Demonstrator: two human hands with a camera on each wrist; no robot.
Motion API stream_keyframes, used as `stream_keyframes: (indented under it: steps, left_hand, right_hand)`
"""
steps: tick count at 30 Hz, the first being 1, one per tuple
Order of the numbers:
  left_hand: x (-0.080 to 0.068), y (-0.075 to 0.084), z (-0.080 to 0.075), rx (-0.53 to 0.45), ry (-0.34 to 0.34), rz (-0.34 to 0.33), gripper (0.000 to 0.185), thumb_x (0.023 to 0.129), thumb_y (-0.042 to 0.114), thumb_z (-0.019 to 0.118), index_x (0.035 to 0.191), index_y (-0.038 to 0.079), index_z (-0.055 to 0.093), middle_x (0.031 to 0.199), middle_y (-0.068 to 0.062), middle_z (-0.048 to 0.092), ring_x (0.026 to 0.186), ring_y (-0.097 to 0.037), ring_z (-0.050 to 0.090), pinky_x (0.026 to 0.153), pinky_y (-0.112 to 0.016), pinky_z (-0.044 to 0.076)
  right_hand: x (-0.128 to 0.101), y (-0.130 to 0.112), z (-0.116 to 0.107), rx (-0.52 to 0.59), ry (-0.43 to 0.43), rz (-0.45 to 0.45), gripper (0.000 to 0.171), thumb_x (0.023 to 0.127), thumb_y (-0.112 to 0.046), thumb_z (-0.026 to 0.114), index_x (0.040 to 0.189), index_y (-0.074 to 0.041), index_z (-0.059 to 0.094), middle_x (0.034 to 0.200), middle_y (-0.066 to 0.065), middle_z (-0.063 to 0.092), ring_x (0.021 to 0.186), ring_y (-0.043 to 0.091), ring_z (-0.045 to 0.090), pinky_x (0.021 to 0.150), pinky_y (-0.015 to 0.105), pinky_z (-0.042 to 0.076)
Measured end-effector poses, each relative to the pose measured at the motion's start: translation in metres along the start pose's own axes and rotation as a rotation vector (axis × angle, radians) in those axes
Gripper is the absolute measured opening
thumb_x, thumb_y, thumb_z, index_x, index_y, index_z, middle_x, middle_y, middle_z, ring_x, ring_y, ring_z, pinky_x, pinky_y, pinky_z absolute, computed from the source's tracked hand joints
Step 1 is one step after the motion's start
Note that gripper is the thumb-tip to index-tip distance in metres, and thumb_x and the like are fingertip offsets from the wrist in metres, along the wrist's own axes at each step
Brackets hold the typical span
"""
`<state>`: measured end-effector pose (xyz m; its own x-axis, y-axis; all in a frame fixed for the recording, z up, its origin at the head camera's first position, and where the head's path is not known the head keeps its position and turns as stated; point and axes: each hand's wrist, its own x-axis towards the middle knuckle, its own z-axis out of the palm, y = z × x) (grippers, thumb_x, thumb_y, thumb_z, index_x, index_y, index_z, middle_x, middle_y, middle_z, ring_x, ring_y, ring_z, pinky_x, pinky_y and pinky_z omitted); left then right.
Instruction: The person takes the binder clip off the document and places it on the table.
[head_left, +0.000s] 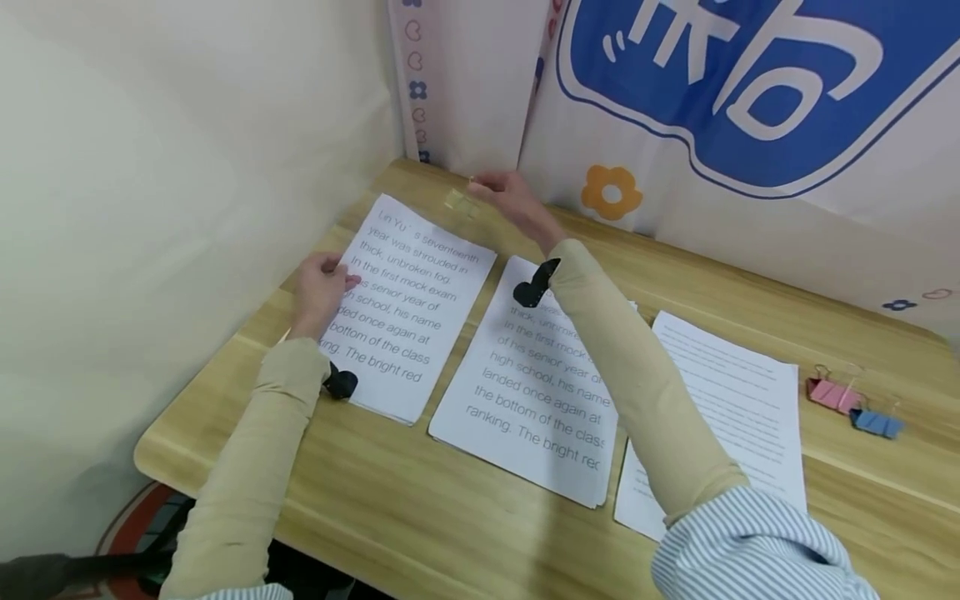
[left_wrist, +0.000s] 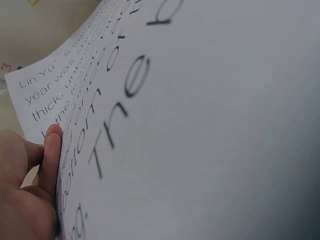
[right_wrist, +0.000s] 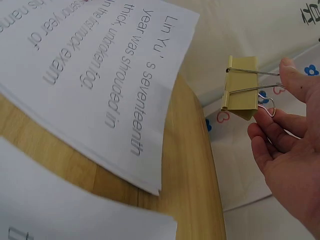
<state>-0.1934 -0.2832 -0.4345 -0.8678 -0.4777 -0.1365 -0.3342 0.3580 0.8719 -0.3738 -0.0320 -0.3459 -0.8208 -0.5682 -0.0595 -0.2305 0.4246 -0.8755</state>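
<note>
At the left edge of the leftmost printed paper stack (head_left: 405, 308), my left hand (head_left: 321, 292) holds the sheets. The left wrist view shows the paper (left_wrist: 200, 125) bowed upward beside the fingers of that hand (left_wrist: 30, 185). My right hand (head_left: 513, 204) is just beyond the top edge of this stack. It pinches a yellow binder clip (right_wrist: 242, 82) by its wire handles, thumb on one and fingers at the other. The clip's body points toward the stack without touching it.
A second printed stack (head_left: 525, 383) lies in the middle, under my right forearm. Farther right is a stack of lined-looking text (head_left: 735, 392). Beyond it sit a pink binder clip (head_left: 832, 393) and a blue one (head_left: 877, 423). A printed backdrop (head_left: 690, 167) borders the wooden table (head_left: 375, 500).
</note>
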Motion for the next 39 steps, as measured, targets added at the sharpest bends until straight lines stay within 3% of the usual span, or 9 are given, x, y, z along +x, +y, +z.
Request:
stream_keyframes:
  steps: [9, 17, 26, 39]
  left_hand:
    - [0.004, 0.002, 0.001, 0.001, -0.009, -0.028, 0.041, 0.101, 0.019, 0.042, 0.141, 0.009, 0.042, 0.12, -0.013, 0.054, 0.093, -0.013, 0.063, 0.071, -0.014, 0.052]
    - [0.004, 0.001, 0.0, 0.011, -0.018, -0.01, 0.045, 0.1, 0.022, 0.042, 0.144, 0.011, 0.038, 0.131, -0.014, 0.051, 0.097, -0.013, 0.062, 0.072, -0.013, 0.051]
    - [0.005, 0.004, 0.002, 0.045, -0.01, 0.004, 0.05, 0.098, 0.024, 0.046, 0.144, 0.01, 0.036, 0.135, -0.014, 0.048, 0.09, -0.011, 0.059, 0.068, -0.012, 0.049]
    - [0.011, 0.005, 0.005, 0.006, -0.026, -0.05, 0.054, 0.098, 0.025, 0.046, 0.148, 0.014, 0.03, 0.141, -0.009, 0.04, 0.089, -0.001, 0.056, 0.078, -0.009, 0.048]
  right_hand:
    - [-0.022, 0.021, -0.026, 0.005, 0.032, 0.032, 0.05, 0.095, -0.033, 0.056, 0.135, -0.004, 0.049, 0.14, 0.011, 0.051, 0.13, 0.02, 0.046, 0.109, 0.03, 0.037]
    - [-0.042, 0.034, -0.05, 0.005, 0.03, 0.093, 0.052, 0.095, -0.035, 0.055, 0.14, -0.01, 0.046, 0.144, 0.006, 0.047, 0.135, 0.019, 0.04, 0.114, 0.034, 0.031]
    - [-0.066, 0.052, -0.073, 0.062, 0.128, 0.125, 0.052, 0.093, -0.036, 0.057, 0.136, -0.007, 0.05, 0.138, 0.009, 0.052, 0.129, 0.019, 0.045, 0.11, 0.034, 0.035]
    - [-0.115, 0.085, -0.127, 0.147, 0.233, 0.185, 0.049, 0.094, -0.028, 0.056, 0.135, -0.002, 0.049, 0.138, 0.014, 0.051, 0.127, 0.023, 0.046, 0.11, 0.036, 0.035]
